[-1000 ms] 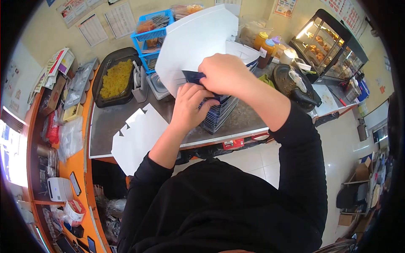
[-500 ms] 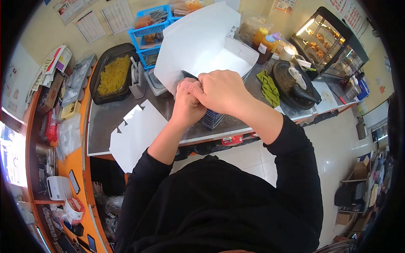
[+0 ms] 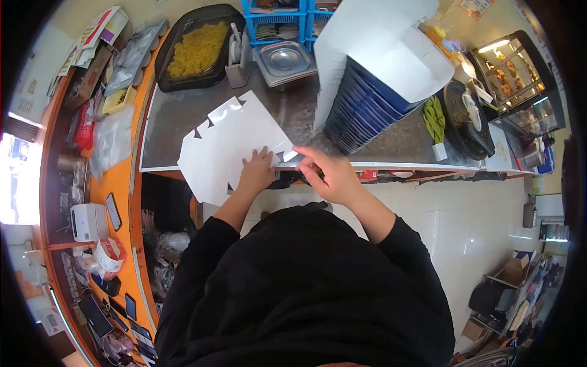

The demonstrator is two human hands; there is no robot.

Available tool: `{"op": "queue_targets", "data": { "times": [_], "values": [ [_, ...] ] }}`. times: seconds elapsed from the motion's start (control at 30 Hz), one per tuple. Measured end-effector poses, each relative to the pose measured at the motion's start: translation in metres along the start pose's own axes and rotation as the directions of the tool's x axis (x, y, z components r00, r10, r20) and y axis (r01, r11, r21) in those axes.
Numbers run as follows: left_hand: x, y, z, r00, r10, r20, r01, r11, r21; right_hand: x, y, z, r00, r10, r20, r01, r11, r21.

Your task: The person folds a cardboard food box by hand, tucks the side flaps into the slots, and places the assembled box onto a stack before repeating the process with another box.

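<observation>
A flat white cardboard box blank (image 3: 229, 137), with notches along its edges, lies partly on the counter and juts over its front edge. My left hand (image 3: 258, 171) rests on it, fingers spread flat. At the blank's right corner, my right hand (image 3: 330, 174) has its thumb and index finger on a small raised flap (image 3: 291, 153). To the right leans a tall stack of nested dark blue boxes (image 3: 370, 101). The topmost box (image 3: 422, 64) shows its white inside, with its lid standing up.
Behind the blank are a black tray of yellow rice (image 3: 197, 52), a grey utensil holder (image 3: 239, 67), steel pans (image 3: 285, 60) and blue baskets (image 3: 276, 17). Rightward lie a green cloth (image 3: 434, 119), a dark pan (image 3: 468, 122) and a lit food warmer (image 3: 513, 76). An orange shelf (image 3: 125, 244) runs along the left.
Both hands have left the open box, which now sits on the stack. They have come down to the flat blank, which has shifted right in view. The camera view has tilted down.
</observation>
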State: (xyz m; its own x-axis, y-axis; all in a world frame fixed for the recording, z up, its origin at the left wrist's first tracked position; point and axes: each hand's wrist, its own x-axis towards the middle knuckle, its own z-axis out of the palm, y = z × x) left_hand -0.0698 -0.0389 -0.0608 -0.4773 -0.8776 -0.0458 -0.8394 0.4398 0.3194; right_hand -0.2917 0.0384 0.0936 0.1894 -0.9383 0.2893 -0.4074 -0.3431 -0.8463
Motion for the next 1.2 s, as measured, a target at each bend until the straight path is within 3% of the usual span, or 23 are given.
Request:
{"op": "queue_targets", "data": {
  "times": [0.07, 0.1, 0.2, 0.33, 0.43, 0.53, 0.63, 0.73, 0.83, 0.9, 0.93, 0.97, 1.07, 1.1, 1.2],
  "values": [
    [0.013, -0.026, 0.005, 0.995, 0.06, 0.075, -0.045, 0.981, -0.19, 0.006, 0.023, 0.018, 0.961, 0.244, 0.129, -0.255, 0.964, 0.081],
    [0.016, -0.023, -0.017, 0.985, 0.077, 0.154, -0.038, 0.97, -0.241, 0.007, 0.053, 0.032, 0.864, 0.425, 0.269, -0.482, 0.852, 0.203],
    [0.018, -0.036, -0.043, 0.945, 0.188, 0.268, -0.128, 0.966, -0.225, 0.005, 0.109, 0.073, 0.587, 0.635, 0.503, -0.766, 0.636, 0.091],
    [0.02, -0.051, -0.045, 0.945, 0.077, 0.318, 0.119, 0.823, -0.555, 0.006, 0.11, 0.125, 0.543, 0.691, 0.478, -0.837, 0.489, 0.244],
    [0.026, -0.07, -0.042, 0.945, 0.125, 0.303, 0.094, 0.783, -0.615, 0.008, 0.103, 0.149, 0.561, 0.728, 0.394, -0.823, 0.44, 0.358],
    [0.022, -0.074, -0.035, 0.962, 0.042, 0.269, 0.168, 0.686, -0.708, 0.012, 0.111, 0.161, 0.521, 0.748, 0.412, -0.832, 0.337, 0.441],
    [0.021, -0.077, -0.037, 0.987, 0.001, 0.161, 0.099, 0.784, -0.613, 0.013, 0.114, 0.171, 0.427, 0.808, 0.406, -0.874, 0.252, 0.416],
    [0.023, -0.089, -0.038, 0.985, -0.142, -0.103, -0.033, 0.428, -0.903, 0.011, 0.11, 0.176, 0.413, 0.841, 0.35, -0.856, 0.228, 0.463],
    [0.01, -0.083, -0.092, 0.946, -0.298, -0.128, -0.069, 0.201, -0.977, 0.012, 0.098, 0.161, 0.471, 0.833, 0.291, -0.875, 0.399, 0.274],
    [-0.001, -0.086, -0.116, 0.957, -0.284, -0.058, -0.021, 0.133, -0.991, 0.012, 0.097, 0.16, 0.74, 0.659, -0.132, -0.655, 0.751, 0.083],
    [-0.01, -0.089, -0.12, 0.961, -0.278, -0.018, 0.009, 0.097, -0.995, 0.027, 0.06, 0.147, 0.721, 0.622, -0.306, -0.623, 0.775, 0.107],
    [-0.017, -0.09, -0.12, 0.966, -0.26, -0.005, 0.025, 0.11, -0.994, 0.042, 0.045, 0.156, 0.686, 0.183, -0.704, -0.113, 0.983, 0.145],
    [-0.035, -0.084, -0.113, 0.986, -0.163, -0.016, 0.027, 0.258, -0.966, 0.059, 0.011, 0.137, 0.794, -0.109, -0.598, 0.126, 0.992, -0.012],
    [-0.039, -0.081, -0.108, 0.99, -0.136, -0.024, 0.017, 0.287, -0.958, 0.059, 0.011, 0.139, 0.822, -0.119, -0.557, 0.125, 0.992, -0.027],
    [-0.058, -0.066, -0.127, 0.977, -0.118, 0.175, 0.2, 0.245, -0.949, 0.06, 0.005, 0.145, 0.872, -0.18, -0.455, 0.122, 0.981, -0.154]
  ]
}}
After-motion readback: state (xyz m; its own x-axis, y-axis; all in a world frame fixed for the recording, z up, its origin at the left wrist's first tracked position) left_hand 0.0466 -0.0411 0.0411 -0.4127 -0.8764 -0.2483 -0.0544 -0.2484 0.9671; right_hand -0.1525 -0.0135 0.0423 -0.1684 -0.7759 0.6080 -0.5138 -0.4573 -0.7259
